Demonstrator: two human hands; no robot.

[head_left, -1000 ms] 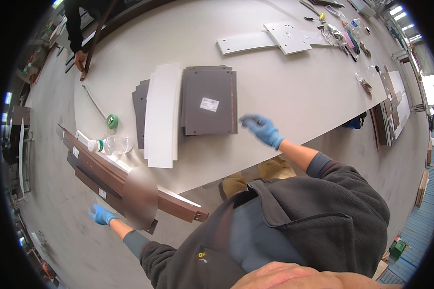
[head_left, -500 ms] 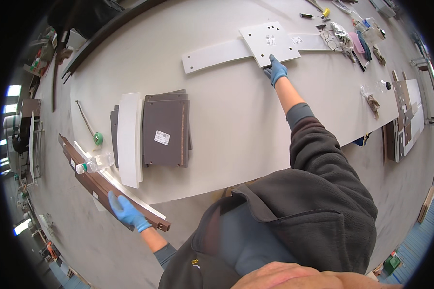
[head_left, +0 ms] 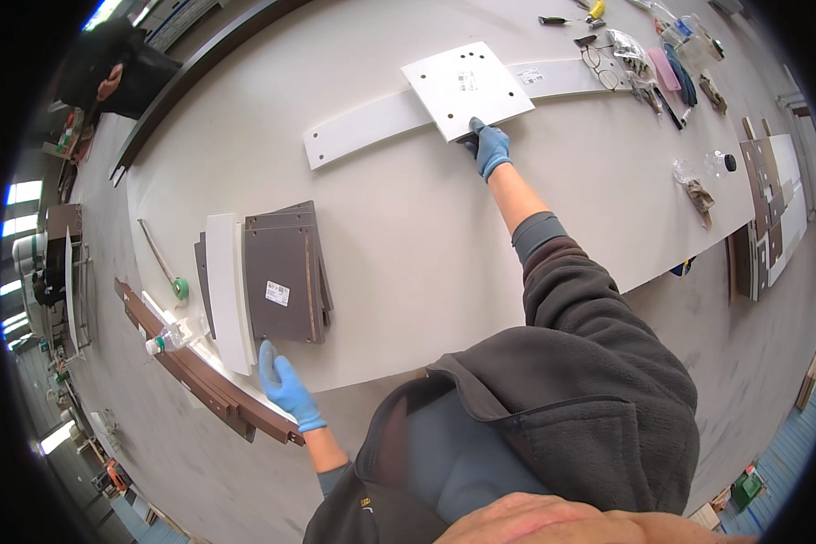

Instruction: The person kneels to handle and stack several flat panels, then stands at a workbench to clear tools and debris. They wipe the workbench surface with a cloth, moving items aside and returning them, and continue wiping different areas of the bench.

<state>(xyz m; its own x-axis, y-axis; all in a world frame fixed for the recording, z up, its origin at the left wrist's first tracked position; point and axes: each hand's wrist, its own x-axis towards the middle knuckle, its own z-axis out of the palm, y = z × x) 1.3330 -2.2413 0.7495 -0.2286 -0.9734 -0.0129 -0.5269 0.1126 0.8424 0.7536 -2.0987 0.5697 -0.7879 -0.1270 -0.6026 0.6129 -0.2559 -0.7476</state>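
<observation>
My right hand [head_left: 490, 148], in a blue glove, grips the near edge of a square white panel [head_left: 462, 77] with holes, thumb on top. The panel lies across a long white board [head_left: 358, 131] that shows on both sides of it. At the lower left my gloved left hand [head_left: 286, 388] is open, fingertips at the near end of a stack of grey-brown panels [head_left: 286, 245] with a white label. White strips [head_left: 227, 299] stand along the stack's left side. Long brown rails [head_left: 195, 372] lie beyond the left hand, a clear bottle [head_left: 179, 334] next to them.
A tape measure [head_left: 180, 288] lies left of the stack. Glasses [head_left: 600, 68], wrapped parts and tools sit at the far right, with a plastic bottle [head_left: 689, 170] nearer. More panels [head_left: 766, 218] stand at the right. Another person [head_left: 109, 68] is beyond the dark rail [head_left: 204, 68] at upper left.
My left hand has left the brown rails and moved right to the stack's near end. The right hand keeps its grip on the white panel. The whole view has shifted somewhat.
</observation>
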